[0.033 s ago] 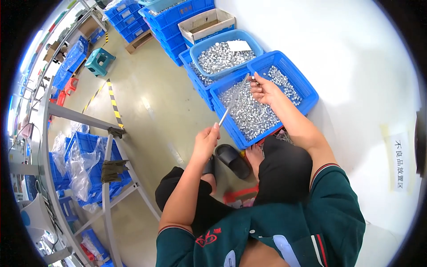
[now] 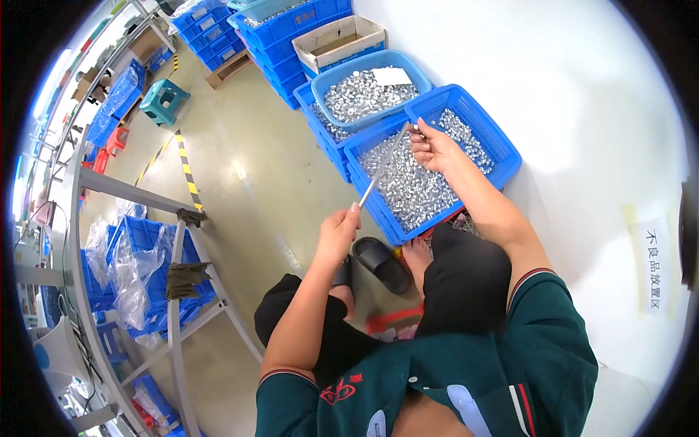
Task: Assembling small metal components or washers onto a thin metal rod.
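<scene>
My left hand (image 2: 338,234) is closed around the near end of a thin metal rod (image 2: 380,170). The rod slants up and to the right over a blue plastic crate (image 2: 399,237) holding many small silvery metal parts (image 2: 419,193). At the rod's far end is my right hand (image 2: 435,149), its thumb and forefinger pinched on a small metal part (image 2: 413,129). Whether that part touches the rod tip or is threaded on it, I cannot tell. The other right fingers curl toward the palm.
A blue basket (image 2: 499,142) with more parts rests over the crate's right side. Behind stand a light-blue tub (image 2: 419,69) of parts and an open cardboard box (image 2: 338,40). A grey metal frame (image 2: 138,191) rises at left. A black slipper (image 2: 381,264) lies below the crate.
</scene>
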`<state>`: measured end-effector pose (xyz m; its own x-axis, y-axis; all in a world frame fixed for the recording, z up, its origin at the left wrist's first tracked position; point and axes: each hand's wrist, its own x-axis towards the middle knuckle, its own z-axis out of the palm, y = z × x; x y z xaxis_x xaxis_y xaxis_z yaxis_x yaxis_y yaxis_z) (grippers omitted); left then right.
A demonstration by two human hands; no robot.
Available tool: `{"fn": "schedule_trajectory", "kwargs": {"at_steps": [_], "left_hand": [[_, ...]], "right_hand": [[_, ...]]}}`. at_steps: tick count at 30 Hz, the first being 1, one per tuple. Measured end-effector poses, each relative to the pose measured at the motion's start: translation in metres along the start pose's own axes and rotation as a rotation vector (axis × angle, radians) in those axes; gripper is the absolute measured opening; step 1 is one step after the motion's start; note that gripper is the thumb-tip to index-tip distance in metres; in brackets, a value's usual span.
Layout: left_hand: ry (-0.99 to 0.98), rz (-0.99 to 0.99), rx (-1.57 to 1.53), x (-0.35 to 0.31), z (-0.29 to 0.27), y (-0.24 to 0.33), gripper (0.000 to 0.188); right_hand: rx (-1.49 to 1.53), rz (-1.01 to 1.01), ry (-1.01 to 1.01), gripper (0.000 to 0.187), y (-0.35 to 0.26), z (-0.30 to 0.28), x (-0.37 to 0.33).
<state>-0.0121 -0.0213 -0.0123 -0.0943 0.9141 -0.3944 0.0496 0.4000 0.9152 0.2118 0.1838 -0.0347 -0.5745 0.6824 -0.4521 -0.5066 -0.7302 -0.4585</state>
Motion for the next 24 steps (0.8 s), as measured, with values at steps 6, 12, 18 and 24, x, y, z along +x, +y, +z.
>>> {"fn": "schedule_trajectory", "kwargs": {"at_steps": [6, 12, 18, 24], "left_hand": [[0.018, 0.045, 0.082, 0.000, -0.003, -0.004, 0.035], [0.027, 0.011, 0.108, 0.000, -0.003, -0.002, 0.035], [0.078, 0.131, 0.202, 0.003, 0.000, -0.009, 0.035], [0.050, 0.099, 0.037, 0.005, 0.002, 0.005, 0.032]], "right_hand": [[0.064, -0.021, -0.019, 0.030, -0.001, 0.020, -0.008], [0.045, -0.019, -0.061, 0.023, -0.001, 0.027, -0.012], [-0.188, 0.102, -0.074, 0.029, -0.024, 0.028, -0.018], [-0.513, -0.088, -0.117, 0.054, 0.007, 0.074, -0.034]]}}
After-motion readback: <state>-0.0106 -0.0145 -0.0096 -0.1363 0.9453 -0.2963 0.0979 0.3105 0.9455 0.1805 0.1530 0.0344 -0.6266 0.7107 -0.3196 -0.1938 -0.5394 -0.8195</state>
